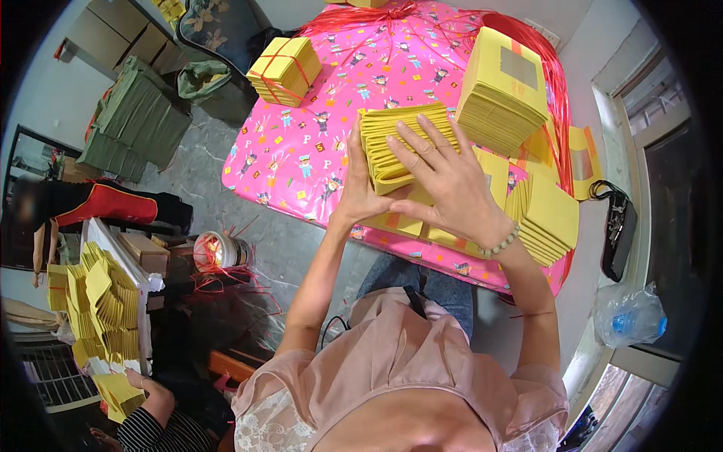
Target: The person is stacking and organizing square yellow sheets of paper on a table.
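A bundle of yellow paper envelopes point(393, 139) stands between my hands at the middle of the table, its folded edges turned up. My left hand point(358, 177) grips the bundle's left side, fingers up along it and thumb toward the front. Across the top and right side lies my right hand point(444, 169), fingers spread flat; a beaded bracelet is on that wrist. Under and beside my hands are more flat yellow envelopes point(493, 177). A tall stack of envelopes point(501, 90) with a window on the top one stands behind to the right. Fanned envelopes point(546, 218) lean at the near right.
A pink patterned cloth point(301, 151) covers the table. A bundle tied with red string point(285, 71) sits back left; loose red string point(392, 15) lies along the far edge. On the left are a bucket point(222, 252), green sacks point(135, 113) and people beside envelope piles point(105, 301).
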Motion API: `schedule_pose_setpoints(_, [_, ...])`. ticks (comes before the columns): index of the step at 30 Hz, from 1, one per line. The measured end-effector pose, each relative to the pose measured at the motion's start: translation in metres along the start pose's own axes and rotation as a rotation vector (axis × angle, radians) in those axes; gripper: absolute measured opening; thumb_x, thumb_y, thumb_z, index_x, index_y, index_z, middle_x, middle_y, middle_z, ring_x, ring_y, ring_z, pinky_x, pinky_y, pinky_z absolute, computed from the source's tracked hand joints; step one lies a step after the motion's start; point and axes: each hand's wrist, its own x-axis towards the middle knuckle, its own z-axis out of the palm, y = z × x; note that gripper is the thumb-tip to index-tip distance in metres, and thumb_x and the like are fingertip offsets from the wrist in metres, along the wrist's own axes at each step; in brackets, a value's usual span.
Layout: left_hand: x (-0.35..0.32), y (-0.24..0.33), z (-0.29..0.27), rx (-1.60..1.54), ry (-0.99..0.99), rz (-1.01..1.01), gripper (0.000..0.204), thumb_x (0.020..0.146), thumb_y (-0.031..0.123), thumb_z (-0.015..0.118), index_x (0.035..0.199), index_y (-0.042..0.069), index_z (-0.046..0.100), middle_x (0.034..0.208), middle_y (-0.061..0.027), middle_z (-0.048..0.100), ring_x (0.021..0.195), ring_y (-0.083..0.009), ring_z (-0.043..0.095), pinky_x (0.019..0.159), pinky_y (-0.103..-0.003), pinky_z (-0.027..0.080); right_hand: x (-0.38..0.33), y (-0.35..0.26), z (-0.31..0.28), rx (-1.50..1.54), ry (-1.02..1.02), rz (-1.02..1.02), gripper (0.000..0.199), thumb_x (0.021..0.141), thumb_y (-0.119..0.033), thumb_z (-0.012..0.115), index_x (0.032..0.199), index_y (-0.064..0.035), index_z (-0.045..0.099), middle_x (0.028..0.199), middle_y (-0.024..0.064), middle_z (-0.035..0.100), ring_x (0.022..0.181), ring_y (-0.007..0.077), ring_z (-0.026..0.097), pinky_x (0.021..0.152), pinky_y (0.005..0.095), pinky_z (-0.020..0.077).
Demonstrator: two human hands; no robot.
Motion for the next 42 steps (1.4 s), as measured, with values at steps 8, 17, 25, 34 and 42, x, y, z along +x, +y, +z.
schedule_pose_setpoints(8, [-0.002,-0.015,-0.001,0.026,0.029,0.058,0.135,0.059,0.031,0.094,0.154,0.003,0.002,0.144,-0.0218,0.037,0.135,-0.0364,0.041,0.113,-0.047,0.034,-0.004,-0.005,0.001,0.033,0.110,-0.055,0.056,0.081,-0.035,0.073,0.131,-0.0130,0.061,0.141,0.0078,0.053,0.138,0.0325,0.041,0.116,0.0572,0.0259])
schedule_pose_setpoints(17, [0.001,-0.005,0.002,-0.035,0.004,0.089,0.134,0.063,0.032,0.093,0.154,0.005,-0.001,0.144,-0.0221,0.040,0.133,-0.0360,0.045,0.111,-0.046,0.037,0.003,-0.004,0.002,0.091,0.150,-0.019,0.045,0.081,-0.033,0.073,0.121,-0.0129,0.066,0.133,0.0086,0.058,0.135,0.0329,0.044,0.113,0.0566,0.0311])
schedule_pose_setpoints(25, [0.003,-0.004,0.000,0.065,0.000,0.150,0.128,0.065,0.023,0.089,0.154,0.006,-0.001,0.144,-0.0221,0.040,0.132,-0.0356,0.046,0.111,-0.047,0.038,0.009,-0.002,0.006,0.043,0.131,-0.014,0.048,0.081,-0.036,0.073,0.122,-0.0116,0.066,0.132,0.0108,0.058,0.135,0.0340,0.044,0.113,0.0572,0.0301])
schedule_pose_setpoints(34, [0.005,0.000,0.002,0.115,0.048,0.224,0.126,0.064,0.021,0.089,0.154,0.005,0.002,0.143,-0.0221,0.040,0.132,-0.0359,0.046,0.110,-0.047,0.039,0.011,0.000,0.008,0.077,0.137,-0.048,0.045,0.080,-0.034,0.075,0.117,-0.0091,0.067,0.126,0.0099,0.062,0.131,0.0336,0.048,0.113,0.0575,0.0313])
schedule_pose_setpoints(42, [0.004,-0.007,0.001,0.084,0.040,0.219,0.126,0.064,0.021,0.089,0.154,0.005,0.002,0.142,-0.0219,0.040,0.132,-0.0358,0.046,0.110,-0.046,0.039,0.013,-0.001,0.009,0.091,0.154,-0.061,0.043,0.081,-0.032,0.074,0.115,-0.0060,0.067,0.122,0.0093,0.064,0.125,0.0318,0.054,0.111,0.0551,0.0348])
